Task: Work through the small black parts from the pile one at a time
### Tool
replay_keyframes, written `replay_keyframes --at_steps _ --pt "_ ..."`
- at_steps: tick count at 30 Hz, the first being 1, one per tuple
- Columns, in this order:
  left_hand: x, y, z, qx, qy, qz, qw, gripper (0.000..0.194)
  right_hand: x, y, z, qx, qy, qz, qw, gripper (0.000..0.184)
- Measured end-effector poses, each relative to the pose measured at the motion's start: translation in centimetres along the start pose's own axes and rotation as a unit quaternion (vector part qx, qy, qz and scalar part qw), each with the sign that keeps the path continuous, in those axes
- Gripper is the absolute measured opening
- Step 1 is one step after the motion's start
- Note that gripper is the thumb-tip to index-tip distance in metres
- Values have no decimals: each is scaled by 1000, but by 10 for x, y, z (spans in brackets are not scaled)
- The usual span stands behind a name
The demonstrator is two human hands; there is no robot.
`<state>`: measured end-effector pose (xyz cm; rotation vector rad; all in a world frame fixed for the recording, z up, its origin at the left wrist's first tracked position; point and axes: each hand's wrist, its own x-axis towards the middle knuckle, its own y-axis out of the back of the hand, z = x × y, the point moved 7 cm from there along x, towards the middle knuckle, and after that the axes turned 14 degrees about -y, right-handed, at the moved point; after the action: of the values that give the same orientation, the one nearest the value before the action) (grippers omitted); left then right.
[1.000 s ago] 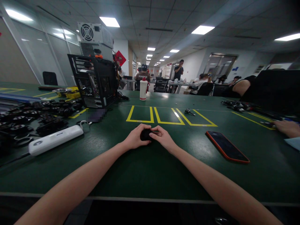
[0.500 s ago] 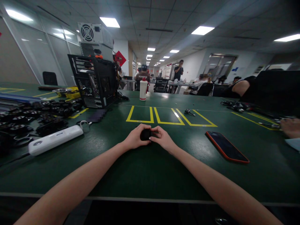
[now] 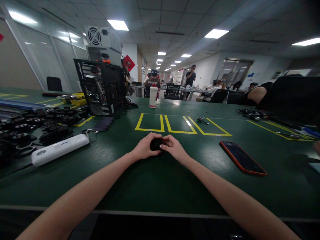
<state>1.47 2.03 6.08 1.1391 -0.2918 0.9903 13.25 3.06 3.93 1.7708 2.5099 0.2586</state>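
Between my two hands sits a small, dark, rounded object (image 3: 155,144), too dark to tell its kind. My left hand (image 3: 144,146) curls round its left side, thumb below and fingers above. From the right, my right hand (image 3: 173,148) closes on it with thumb and fingertips. Both hands are low over the green table (image 3: 160,186), just in front of the yellow tape outlines (image 3: 150,129). Part of the object is hidden by the fingers.
An orange-edged phone (image 3: 242,157) lies to the right. A white power strip (image 3: 60,149), many black parts (image 3: 45,125) and an open computer case (image 3: 105,86) are on the left. Farther back stand a white bottle (image 3: 153,96) and a small metal part (image 3: 202,120).
My hands keep nearly the same hold on the dark object. At the far right, another person's hand has drawn back toward the picture's edge. The view has shifted very slightly.
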Motion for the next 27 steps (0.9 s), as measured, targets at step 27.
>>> replay_keyframes --at_steps 27 --pt "1 -1 -1 9 -6 -3 1000 55 3 3 -1 12 5 41 999 23"
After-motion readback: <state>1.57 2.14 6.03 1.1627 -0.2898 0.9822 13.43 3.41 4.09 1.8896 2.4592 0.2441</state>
